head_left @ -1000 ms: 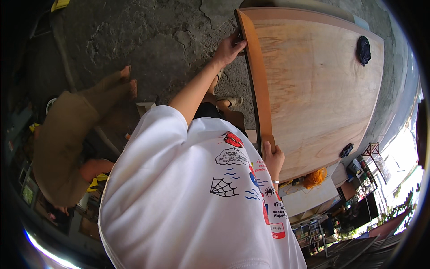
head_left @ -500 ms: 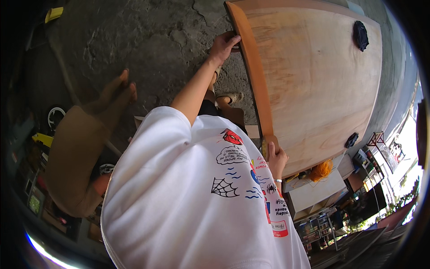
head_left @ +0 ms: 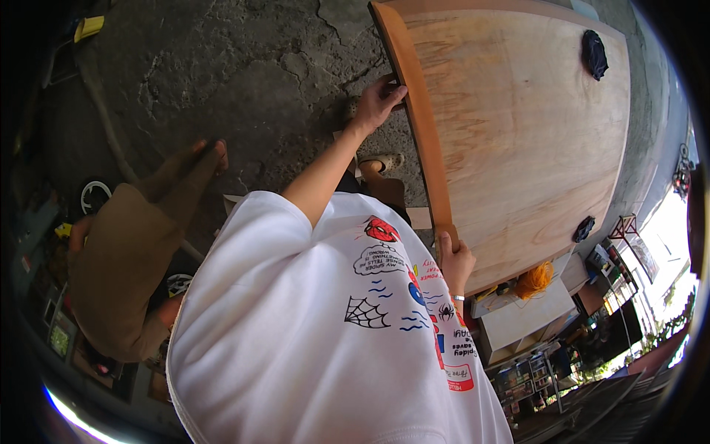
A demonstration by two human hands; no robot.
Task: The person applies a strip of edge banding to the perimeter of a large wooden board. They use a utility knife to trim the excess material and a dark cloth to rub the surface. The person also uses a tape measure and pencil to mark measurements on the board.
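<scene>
A large pale plywood panel [head_left: 532, 133] lies in front of me to the right, with an orange-brown wooden edge strip [head_left: 418, 111] along its near side. My left hand [head_left: 379, 106] is closed on that strip partway along, thumb at the outer edge and fingers partly hidden. At the strip's lower end my right hand [head_left: 456, 264] grips the corner, thumb and fingers bent round it. Two dark crumpled bundles, one large [head_left: 594, 55] and one smaller [head_left: 584, 229], rest on the panel's far side.
Rough grey concrete floor [head_left: 244, 81] spreads to the left, where a person in brown [head_left: 126, 259] bends over. A white cabinet [head_left: 529, 318] with an orange stringy bundle [head_left: 533, 280] stands beyond my right hand. Cluttered shelves [head_left: 529, 377] are at the lower right.
My left hand has slid along the strip, closer to my right hand. My right hand and the panel stay nearly in place. The person at the left has shifted slightly.
</scene>
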